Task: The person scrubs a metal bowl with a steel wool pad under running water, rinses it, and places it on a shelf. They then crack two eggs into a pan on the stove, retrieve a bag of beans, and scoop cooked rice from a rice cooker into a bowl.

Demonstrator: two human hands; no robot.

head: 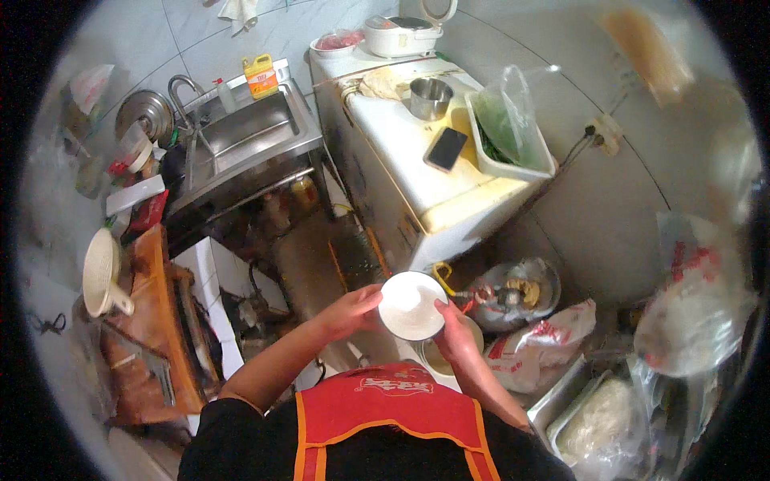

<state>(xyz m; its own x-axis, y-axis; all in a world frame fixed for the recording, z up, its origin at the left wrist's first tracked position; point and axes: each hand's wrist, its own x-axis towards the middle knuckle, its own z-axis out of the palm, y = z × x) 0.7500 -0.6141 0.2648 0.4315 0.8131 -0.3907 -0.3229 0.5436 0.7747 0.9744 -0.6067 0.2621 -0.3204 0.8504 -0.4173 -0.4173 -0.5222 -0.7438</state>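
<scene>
A white bowl with a dark rim (412,305) is held in front of my red apron (391,391), its inside facing up. My left hand (356,309) grips it at the left rim, the thumb on the edge. On the opposite side my right hand (451,327) holds the rim, thumb over the edge and fingers beneath, partly hidden. Below and behind the bowl, a round pale container (475,337) shows in part near my right wrist.
Ahead stands a white chest (391,144) bearing a phone (446,149), a steel pot (431,99) and a tray of greens (517,171). A steel sink (252,135) is at the upper left. Left is a wooden board (144,337); bags and a steel tray (556,394) lie right.
</scene>
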